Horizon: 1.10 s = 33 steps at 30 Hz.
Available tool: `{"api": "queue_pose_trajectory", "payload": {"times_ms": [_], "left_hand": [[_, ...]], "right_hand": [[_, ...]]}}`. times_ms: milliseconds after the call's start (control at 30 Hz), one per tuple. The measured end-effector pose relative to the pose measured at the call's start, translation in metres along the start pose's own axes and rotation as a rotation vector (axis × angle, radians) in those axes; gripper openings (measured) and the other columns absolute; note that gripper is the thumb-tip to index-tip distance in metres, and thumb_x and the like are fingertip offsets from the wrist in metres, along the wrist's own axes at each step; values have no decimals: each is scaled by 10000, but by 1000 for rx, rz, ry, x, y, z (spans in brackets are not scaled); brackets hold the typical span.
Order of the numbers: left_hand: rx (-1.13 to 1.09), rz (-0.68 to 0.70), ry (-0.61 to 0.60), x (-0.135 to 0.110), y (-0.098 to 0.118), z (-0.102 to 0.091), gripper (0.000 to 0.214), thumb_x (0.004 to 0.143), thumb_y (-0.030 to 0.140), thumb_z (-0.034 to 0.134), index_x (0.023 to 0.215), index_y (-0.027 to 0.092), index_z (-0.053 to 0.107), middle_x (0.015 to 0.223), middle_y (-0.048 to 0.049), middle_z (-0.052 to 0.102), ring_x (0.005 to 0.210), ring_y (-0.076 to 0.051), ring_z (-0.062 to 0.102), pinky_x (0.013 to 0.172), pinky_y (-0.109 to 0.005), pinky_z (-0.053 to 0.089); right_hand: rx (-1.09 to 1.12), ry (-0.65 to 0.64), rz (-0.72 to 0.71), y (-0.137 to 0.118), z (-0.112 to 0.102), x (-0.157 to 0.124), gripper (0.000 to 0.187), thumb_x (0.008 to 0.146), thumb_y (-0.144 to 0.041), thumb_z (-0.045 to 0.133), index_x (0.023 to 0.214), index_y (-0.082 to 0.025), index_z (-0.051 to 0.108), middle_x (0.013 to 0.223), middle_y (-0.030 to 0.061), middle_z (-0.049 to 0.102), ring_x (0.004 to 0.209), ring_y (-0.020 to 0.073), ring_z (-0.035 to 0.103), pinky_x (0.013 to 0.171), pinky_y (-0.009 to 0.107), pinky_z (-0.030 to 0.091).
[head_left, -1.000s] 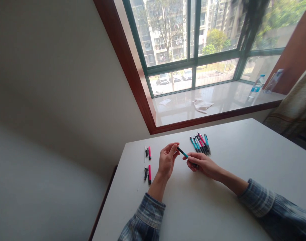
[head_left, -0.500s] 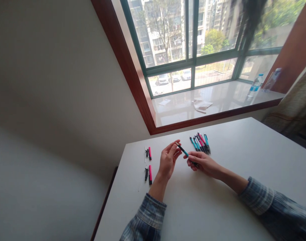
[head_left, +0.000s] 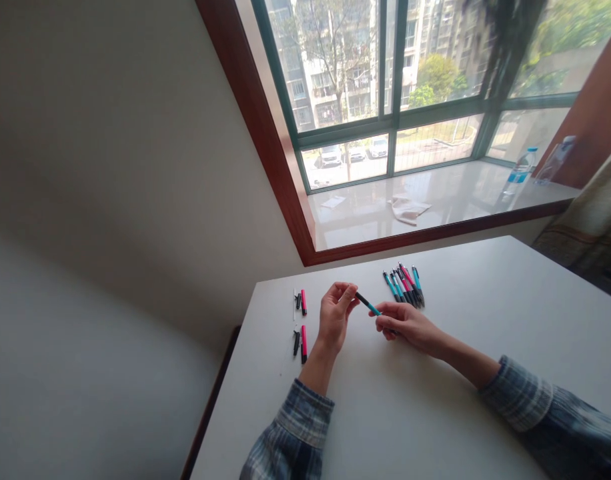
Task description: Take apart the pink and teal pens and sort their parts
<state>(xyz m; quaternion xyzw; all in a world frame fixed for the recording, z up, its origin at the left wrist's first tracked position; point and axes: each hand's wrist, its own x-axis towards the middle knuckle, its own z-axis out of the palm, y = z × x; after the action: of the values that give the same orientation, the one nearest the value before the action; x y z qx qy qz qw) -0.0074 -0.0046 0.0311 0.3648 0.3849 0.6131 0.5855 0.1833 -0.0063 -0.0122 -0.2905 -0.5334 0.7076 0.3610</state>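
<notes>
Between my two hands, above the white table, is a teal and black ballpoint pen (head_left: 368,304), tilted. My left hand (head_left: 336,315) pinches its tip end with thumb and fingers, covering the very end. My right hand (head_left: 404,325) is closed round the teal barrel, hiding its other end. Just beyond my right hand lies a group of several teal, pink and black pens (head_left: 404,285). Left of my left hand are pieces of pens: a pink barrel (head_left: 303,302) and another pink barrel (head_left: 304,343), with a black clip part (head_left: 296,343) and a thin white refill (head_left: 294,304) beside them.
The white table (head_left: 435,413) meets a wall (head_left: 135,200) on the left. Behind it is a window ledge (head_left: 365,220) with a crumpled cloth (head_left: 409,210) and two plastic bottles, one a blue-capped bottle (head_left: 521,170). A curtain (head_left: 580,227) hangs at the right.
My left thumb and fingers have closed on the pen's tip, which showed free before. My right hand keeps hold of the barrel. The whole view has shifted slightly.
</notes>
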Motion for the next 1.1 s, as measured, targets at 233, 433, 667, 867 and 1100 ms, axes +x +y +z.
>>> {"api": "queue_pose_trajectory", "payload": {"times_ms": [233, 433, 667, 867, 1100], "left_hand": [[-139, -47, 61, 0, 8, -1, 238, 797, 338, 820, 928, 179, 702, 1022, -29, 677, 858, -115, 628, 852, -267, 515], [-290, -192, 122, 0, -4, -3, 112, 733, 109, 688, 828, 147, 643, 827, -5, 611, 722, -95, 590, 715, -220, 496], [-369, -384, 76, -4, -7, 3, 192, 745, 110, 664, 937, 110, 671, 700, 34, 453, 592, -77, 422, 558, -204, 409], [-222, -310, -84, -9, -3, 9, 438, 848, 342, 763, 1198, 84, 712, 654, 77, 341, 569, -64, 297, 631, -219, 432], [-42, -199, -136, -11, -9, 7, 468, 843, 466, 791, 1174, 139, 739, 598, 87, 332, 582, -78, 322, 780, -301, 475]], "right_hand": [[25, 13, 9, 2, -1, -1, 366, 896, -472, 755, 1108, -176, 720, 824, 22, 671, 662, 122, 561, 645, 271, 414], [83, 34, 17, 6, -2, 0, 370, 910, -486, 741, 1096, -168, 708, 848, 39, 666, 678, 126, 557, 641, 271, 409], [140, 3, 18, 5, 0, 1, 364, 927, -494, 722, 1062, -156, 713, 803, 37, 635, 649, 114, 502, 605, 261, 351], [211, -1, 52, 2, 0, -1, 396, 939, -525, 692, 1060, -149, 714, 682, -12, 509, 609, 111, 414, 567, 261, 279], [177, -52, 15, 5, 0, 1, 412, 963, -549, 645, 1097, -165, 707, 686, -24, 473, 602, 111, 372, 570, 269, 253]]}}
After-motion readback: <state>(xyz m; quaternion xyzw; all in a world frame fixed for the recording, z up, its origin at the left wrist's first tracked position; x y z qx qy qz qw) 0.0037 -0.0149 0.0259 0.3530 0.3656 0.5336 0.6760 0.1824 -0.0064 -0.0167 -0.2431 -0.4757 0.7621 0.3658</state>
